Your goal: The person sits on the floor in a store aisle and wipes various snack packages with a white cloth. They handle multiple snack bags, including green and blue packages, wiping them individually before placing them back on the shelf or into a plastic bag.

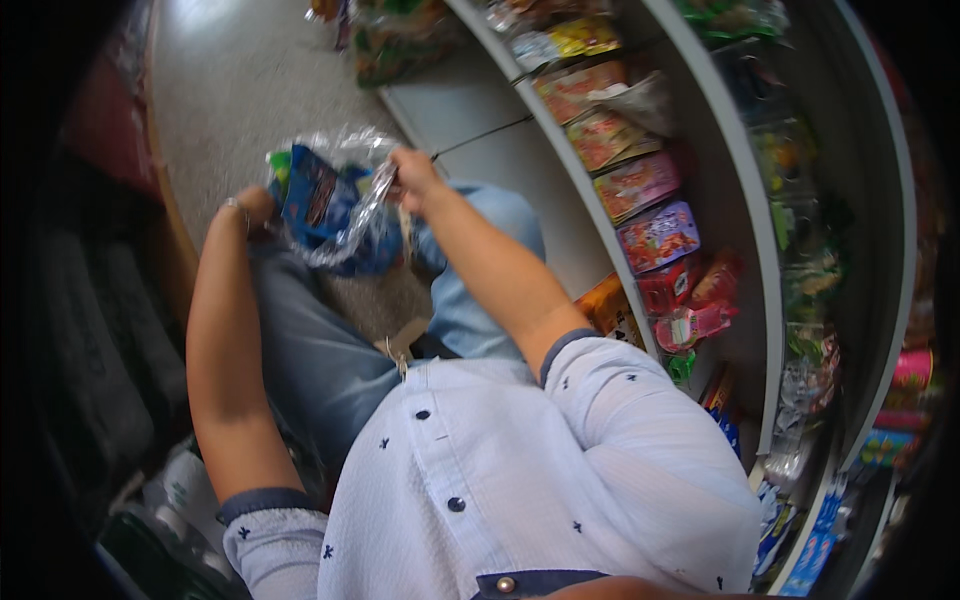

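A clear plastic bag (pixel 367 214) with its mouth spread wide hangs between my two hands, in front of my knees. Inside it lie several blue snack packets (pixel 319 199), and a bit of green packaging (pixel 280 166) shows at its left side. My right hand (pixel 412 180) grips the crinkled rim of the bag at the upper right. At the bag's left side is my left hand (pixel 256 206), with a bracelet at the wrist; its fingers are largely hidden and blurred, so its hold cannot be told.
Curved-looking shelves (pixel 724 150) run down the right, carrying rows of colourful snack packets (pixel 637 187). A green-brown package (pixel 397 52) stands at the top near the grey floor (pixel 225 82). Dark stacked goods line the left, with bottles (pixel 184 487) at the lower left.
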Demonstrator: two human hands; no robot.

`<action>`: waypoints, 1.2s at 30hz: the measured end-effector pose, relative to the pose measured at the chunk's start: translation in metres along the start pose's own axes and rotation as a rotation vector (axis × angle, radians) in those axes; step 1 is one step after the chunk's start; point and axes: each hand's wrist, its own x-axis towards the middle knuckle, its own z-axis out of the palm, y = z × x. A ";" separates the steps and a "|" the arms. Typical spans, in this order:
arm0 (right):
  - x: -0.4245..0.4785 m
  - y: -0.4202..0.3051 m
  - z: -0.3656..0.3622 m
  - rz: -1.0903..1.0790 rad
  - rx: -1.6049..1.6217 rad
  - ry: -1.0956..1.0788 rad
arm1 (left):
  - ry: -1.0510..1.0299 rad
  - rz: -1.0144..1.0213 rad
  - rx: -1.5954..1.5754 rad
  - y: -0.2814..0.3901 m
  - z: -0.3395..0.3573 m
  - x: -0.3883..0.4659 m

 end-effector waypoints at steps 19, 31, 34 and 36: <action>-0.041 -0.030 -0.044 -0.566 -1.315 -0.102 | 0.065 -0.624 -1.360 0.070 -0.165 -0.027; -0.135 -0.242 -0.277 -0.822 -1.271 0.882 | 0.187 -0.084 -1.232 0.064 -0.138 0.019; -0.120 -0.254 -0.308 -0.801 -1.479 1.090 | 0.057 -0.277 -1.343 0.085 -0.175 0.021; -0.116 -0.255 -0.287 -0.966 -1.242 1.142 | 0.089 -0.289 -1.294 0.084 -0.178 0.011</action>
